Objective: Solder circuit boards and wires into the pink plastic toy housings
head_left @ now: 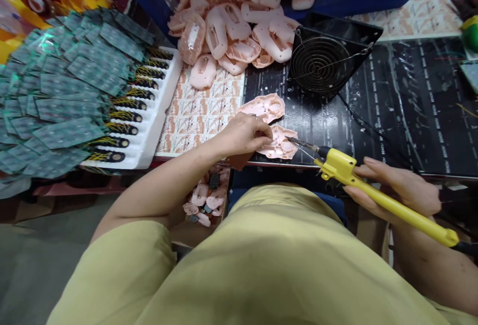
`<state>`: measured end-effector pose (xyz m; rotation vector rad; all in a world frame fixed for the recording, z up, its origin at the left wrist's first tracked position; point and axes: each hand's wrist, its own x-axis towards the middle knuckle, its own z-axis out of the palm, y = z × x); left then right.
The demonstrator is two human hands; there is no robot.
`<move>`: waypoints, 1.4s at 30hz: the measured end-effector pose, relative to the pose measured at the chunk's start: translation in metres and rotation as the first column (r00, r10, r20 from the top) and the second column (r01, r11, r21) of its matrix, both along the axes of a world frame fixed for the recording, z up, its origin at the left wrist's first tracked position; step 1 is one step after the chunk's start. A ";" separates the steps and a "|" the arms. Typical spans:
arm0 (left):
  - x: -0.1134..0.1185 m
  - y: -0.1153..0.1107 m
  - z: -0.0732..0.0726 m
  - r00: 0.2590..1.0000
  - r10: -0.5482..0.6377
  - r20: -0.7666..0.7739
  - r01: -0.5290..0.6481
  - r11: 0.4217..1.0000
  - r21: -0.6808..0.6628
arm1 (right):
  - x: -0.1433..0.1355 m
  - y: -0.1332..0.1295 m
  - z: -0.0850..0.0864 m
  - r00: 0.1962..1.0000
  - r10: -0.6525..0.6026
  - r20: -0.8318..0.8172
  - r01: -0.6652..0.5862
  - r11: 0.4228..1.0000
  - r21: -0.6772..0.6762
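Our pinched left hand (244,136) bordered the pink plastic shell (282,147) mid-frame; our farther right hand (407,190) gripped a yellow-handled soldering iron (341,164).

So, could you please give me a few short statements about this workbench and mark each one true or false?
1. The right hand holds a yellow tool. True.
2. The left hand is gripping the black fan. False: the left hand is at the nearer pink shell, apart from the fan.
3. The yellow tool's metal tip points toward the nearer pink shell. True.
4. The white tray lies to the right of the fan. False: it lies to the fan's left.
5. The pile of green boards is at the left of the picture. True.
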<state>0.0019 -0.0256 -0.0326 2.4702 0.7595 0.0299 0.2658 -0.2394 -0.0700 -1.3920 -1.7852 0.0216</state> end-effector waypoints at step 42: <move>0.004 -0.011 0.009 0.979 -0.127 -0.157 0.153 0.974 0.166 | -0.007 0.007 -0.003 0.986 0.158 -0.053 -0.158 0.987 0.015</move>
